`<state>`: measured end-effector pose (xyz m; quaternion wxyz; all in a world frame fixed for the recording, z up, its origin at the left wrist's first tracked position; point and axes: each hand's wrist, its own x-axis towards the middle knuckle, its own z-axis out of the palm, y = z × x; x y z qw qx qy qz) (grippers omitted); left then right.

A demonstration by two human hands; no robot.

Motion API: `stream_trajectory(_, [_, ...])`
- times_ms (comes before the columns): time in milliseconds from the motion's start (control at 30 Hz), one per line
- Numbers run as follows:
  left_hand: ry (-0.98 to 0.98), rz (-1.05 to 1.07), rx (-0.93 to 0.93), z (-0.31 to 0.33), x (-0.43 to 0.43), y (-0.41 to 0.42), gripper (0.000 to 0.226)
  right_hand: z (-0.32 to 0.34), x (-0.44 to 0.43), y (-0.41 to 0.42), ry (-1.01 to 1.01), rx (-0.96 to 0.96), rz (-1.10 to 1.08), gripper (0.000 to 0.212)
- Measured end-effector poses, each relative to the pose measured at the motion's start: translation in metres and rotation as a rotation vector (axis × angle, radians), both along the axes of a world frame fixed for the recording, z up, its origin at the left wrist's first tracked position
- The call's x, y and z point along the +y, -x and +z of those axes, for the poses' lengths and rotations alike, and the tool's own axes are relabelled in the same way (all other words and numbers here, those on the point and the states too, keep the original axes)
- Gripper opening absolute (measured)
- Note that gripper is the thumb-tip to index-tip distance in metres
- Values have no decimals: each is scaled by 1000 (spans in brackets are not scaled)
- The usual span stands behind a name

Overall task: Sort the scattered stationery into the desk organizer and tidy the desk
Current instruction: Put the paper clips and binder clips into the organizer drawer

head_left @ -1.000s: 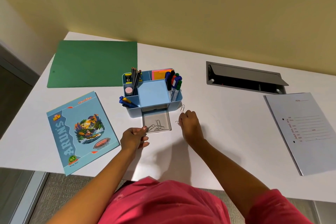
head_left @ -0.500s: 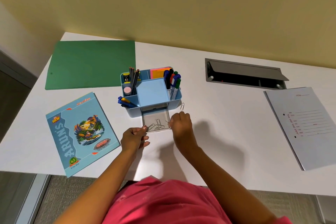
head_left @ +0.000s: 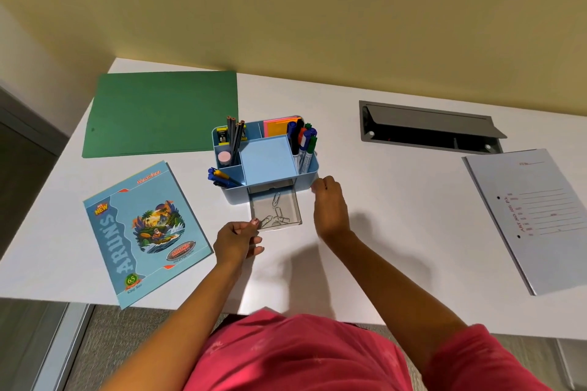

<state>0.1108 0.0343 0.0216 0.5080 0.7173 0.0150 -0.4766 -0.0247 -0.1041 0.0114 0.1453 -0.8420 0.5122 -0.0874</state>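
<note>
Shirt (head_left: pixel 301 355): pink, nearest, at the near edge of the white desk (head_left: pixel 397 206).
Left hand (head_left: pixel 237 240): thumb and forefinger pinch the near left corner of the drawer (head_left: pixel 274 200).
Notebook (head_left: pixel 143 232): flat at near left; cover reads "ALL NEW", "ARUN'S", "65", "King Size".
Drawer: clear, pulled out on the near side of the organizer (head_left: pixel 266 163), several paper clips (head_left: pixel 279 216) inside.
Right hand (head_left: pixel 328 205): fingers curled, tips just beside the organizer's near right corner; whether they hold anything cannot be told.
Grey file (head_left: pixel 533 219): at right, red printed lines too small to read.
Organizer: light blue, mid-desk; pens (head_left: pixel 222 177) near left, pink eraser (head_left: pixel 224 157), pencils (head_left: pixel 235 136), sticky notes (head_left: pixel 281 127) far, markers (head_left: pixel 304 144) right.
Green folder (head_left: pixel 162 113): far left, flat.
Cable hatch (head_left: pixel 428 128): far right, lid open.
</note>
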Motion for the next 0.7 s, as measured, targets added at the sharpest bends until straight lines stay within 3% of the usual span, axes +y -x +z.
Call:
stream_trajectory(100, [-2,-6,-2,-1,1,0,31,-13,-14,10,5,85,89,43])
stream_trajectory(233, [-7,-18,-31,-3,1,-1,30,-19,-20,22,-57,134,202,33])
stream_trajectory(533, [-8,-29,-89,-7,1,-1,26,-7,-4,40,-22,4,94,25])
stream_trajectory(633, [-4,-25,-87,-7,1,0,25,-4,0,46,-165,26,41,16])
stream_trajectory(700, [-6,-29,-86,-7,1,0,26,-8,3,50,-204,86,12,22])
